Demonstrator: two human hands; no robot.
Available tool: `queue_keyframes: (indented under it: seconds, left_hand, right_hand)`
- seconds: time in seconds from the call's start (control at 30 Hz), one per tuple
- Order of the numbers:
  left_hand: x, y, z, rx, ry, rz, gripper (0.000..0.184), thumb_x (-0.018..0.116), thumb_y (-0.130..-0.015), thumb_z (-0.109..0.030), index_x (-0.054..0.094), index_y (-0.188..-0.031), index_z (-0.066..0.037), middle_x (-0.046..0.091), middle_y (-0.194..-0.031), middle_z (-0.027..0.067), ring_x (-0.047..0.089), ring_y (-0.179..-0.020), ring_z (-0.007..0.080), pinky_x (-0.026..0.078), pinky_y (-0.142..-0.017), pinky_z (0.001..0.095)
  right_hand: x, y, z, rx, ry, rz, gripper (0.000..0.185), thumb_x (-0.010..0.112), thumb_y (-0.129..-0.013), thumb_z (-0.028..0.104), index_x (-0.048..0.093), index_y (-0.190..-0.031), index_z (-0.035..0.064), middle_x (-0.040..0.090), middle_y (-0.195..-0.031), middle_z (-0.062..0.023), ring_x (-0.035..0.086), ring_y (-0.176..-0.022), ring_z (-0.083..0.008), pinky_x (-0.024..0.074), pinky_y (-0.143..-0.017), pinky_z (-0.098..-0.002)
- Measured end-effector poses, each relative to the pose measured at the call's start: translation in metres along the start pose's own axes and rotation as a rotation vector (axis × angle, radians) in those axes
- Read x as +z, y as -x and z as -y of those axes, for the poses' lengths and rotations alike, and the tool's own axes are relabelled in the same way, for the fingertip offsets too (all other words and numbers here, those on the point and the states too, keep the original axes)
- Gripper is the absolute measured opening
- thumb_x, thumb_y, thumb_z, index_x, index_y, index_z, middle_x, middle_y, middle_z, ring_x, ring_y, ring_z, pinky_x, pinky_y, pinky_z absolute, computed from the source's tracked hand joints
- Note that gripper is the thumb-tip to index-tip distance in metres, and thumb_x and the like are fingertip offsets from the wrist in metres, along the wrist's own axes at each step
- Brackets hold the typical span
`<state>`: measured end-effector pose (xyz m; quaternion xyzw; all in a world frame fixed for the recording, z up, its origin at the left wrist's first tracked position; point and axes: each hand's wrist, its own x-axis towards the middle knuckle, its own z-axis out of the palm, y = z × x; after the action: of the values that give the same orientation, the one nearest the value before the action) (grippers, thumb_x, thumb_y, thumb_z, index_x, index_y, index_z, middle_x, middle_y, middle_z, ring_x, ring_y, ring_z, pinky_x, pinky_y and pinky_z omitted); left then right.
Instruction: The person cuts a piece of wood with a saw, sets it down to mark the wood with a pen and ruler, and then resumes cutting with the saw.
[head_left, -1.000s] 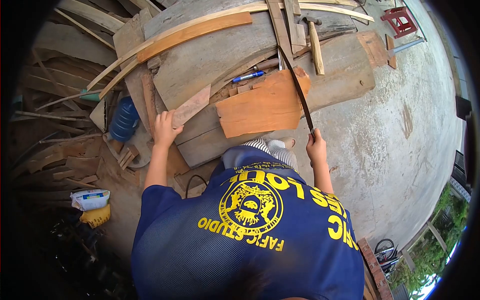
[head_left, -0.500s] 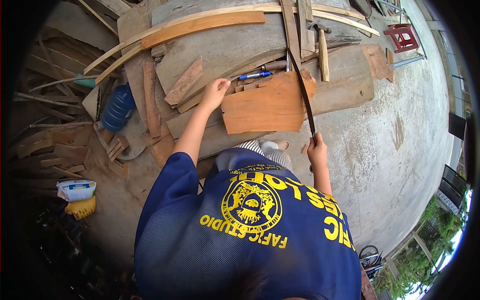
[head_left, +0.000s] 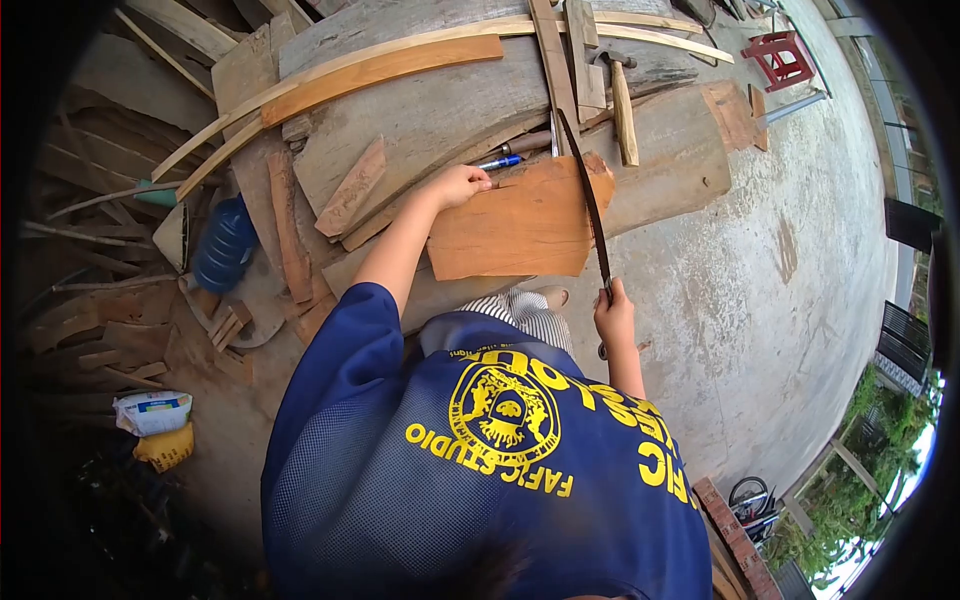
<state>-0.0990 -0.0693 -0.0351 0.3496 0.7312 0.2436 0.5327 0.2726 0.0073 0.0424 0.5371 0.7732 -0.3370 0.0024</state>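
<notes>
My right hand [head_left: 614, 318] is closed round the handle end of a long, dark, narrow handsaw [head_left: 592, 195]. Its blade crosses the right end of an orange-brown wooden board [head_left: 510, 230] and points away from me. My left hand [head_left: 462, 187] rests at the board's far left edge, fingers curled onto it; the fingertips are partly hidden. Just beyond those fingers lies a blue marker [head_left: 501, 162], and behind it a wooden-handled tool [head_left: 518, 147]. The board lies over thick grey planks [head_left: 660, 160].
A hammer [head_left: 625, 115] lies on the planks at the far right. Long wood strips [head_left: 390, 75] cross the back. At left are a blue water jug [head_left: 223, 245] and scrap wood [head_left: 110, 330]. A red stool [head_left: 778, 60] stands on the concrete floor [head_left: 740, 270].
My left hand has moved right along the board's far edge, close to the marker, and its fingers have curled in. My right hand still holds the handsaw across the board. The view has shifted slightly.
</notes>
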Motion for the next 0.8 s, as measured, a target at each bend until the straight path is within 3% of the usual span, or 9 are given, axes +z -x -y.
queue_keyframes:
  seconds: [0.2,0.27,0.4,0.47,0.63,0.7,0.73,0.8]
  left_hand:
    - [-0.002,0.007,0.02,-0.003,0.07,-0.025,0.025,0.061,-0.09,-0.027,0.068,-0.101,-0.006,0.068,-0.1,0.0068,0.059,-0.093,0.0155,0.043,-0.085,0.0296]
    - [-0.001,0.009,0.029,0.075,0.105,-0.065,0.024,0.064,-0.087,-0.029,0.069,-0.096,-0.007,0.068,-0.09,0.0074,0.058,-0.083,0.0156,0.045,-0.077,0.0314]
    - [-0.007,0.031,0.013,-0.004,0.072,-0.105,0.023,0.064,-0.087,-0.026,0.069,-0.1,-0.008,0.069,-0.091,0.0083,0.059,-0.084,0.0157,0.045,-0.079,0.0309]
    - [-0.011,0.041,0.009,-0.053,0.091,-0.056,0.027,0.057,-0.091,-0.026,0.067,-0.105,-0.005,0.068,-0.103,0.0088,0.059,-0.097,0.0174,0.043,-0.088,0.0314]
    - [-0.012,0.085,0.034,-0.153,0.057,-0.23,0.038,0.044,-0.097,-0.033,0.063,-0.11,-0.003,0.067,-0.103,0.0099,0.062,-0.093,0.0198,0.046,-0.086,0.0345]
    - [-0.017,0.12,0.039,-0.495,0.463,-0.225,0.044,0.04,-0.097,-0.04,0.06,-0.114,-0.004,0.067,-0.1,0.0109,0.065,-0.087,0.0201,0.051,-0.081,0.0378]
    - [-0.015,0.135,0.056,-0.496,0.466,-0.23,0.044,0.04,-0.097,-0.04,0.06,-0.114,-0.004,0.067,-0.1,0.0109,0.065,-0.087,0.0201,0.051,-0.081,0.0378]
    - [-0.005,0.154,0.099,-0.358,1.226,0.145,0.049,0.037,-0.097,-0.046,0.057,-0.118,-0.006,0.066,-0.099,0.0115,0.066,-0.082,0.0212,0.054,-0.077,0.0405]
  right_hand:
    - [-0.001,0.0,0.006,-0.019,0.035,0.046,0.011,0.055,-0.087,0.01,0.045,-0.089,0.0046,0.06,-0.077,-0.0254,0.057,-0.079,-0.0469,0.0443,-0.063,-0.0508]
    - [0.0,-0.002,0.006,-0.062,-0.005,0.06,0.012,0.054,-0.087,0.009,0.044,-0.089,0.0041,0.06,-0.076,-0.0258,0.057,-0.078,-0.0473,0.0447,-0.063,-0.0512]
    - [-0.001,-0.001,0.008,-0.081,-0.018,0.102,0.012,0.054,-0.087,0.009,0.044,-0.089,0.004,0.06,-0.076,-0.0267,0.056,-0.078,-0.0478,0.0446,-0.064,-0.0521]
    - [0.003,0.002,0.007,-0.119,0.002,0.117,0.012,0.053,-0.087,0.01,0.043,-0.09,0.0045,0.059,-0.077,-0.0275,0.056,-0.079,-0.048,0.0443,-0.064,-0.0527]
    - [0.009,0.003,0.003,-0.093,-0.013,0.105,0.012,0.053,-0.087,0.009,0.042,-0.09,0.0037,0.059,-0.079,-0.0268,0.055,-0.081,-0.0482,0.0444,-0.064,-0.0504]
    - [0.007,0.0,0.001,-0.09,-0.035,0.101,0.013,0.054,-0.087,0.007,0.042,-0.088,0.0026,0.057,-0.078,-0.0264,0.054,-0.081,-0.0487,0.0446,-0.064,-0.048]
    - [0.007,-0.002,-0.001,-0.087,-0.024,0.099,0.013,0.054,-0.087,0.007,0.042,-0.089,0.0024,0.057,-0.078,-0.0264,0.054,-0.081,-0.0485,0.0448,-0.064,-0.0473]
    - [0.004,-0.011,-0.004,-0.095,-0.015,0.098,0.014,0.055,-0.087,0.007,0.042,-0.089,0.0022,0.057,-0.078,-0.0263,0.054,-0.081,-0.0483,0.045,-0.064,-0.0465]
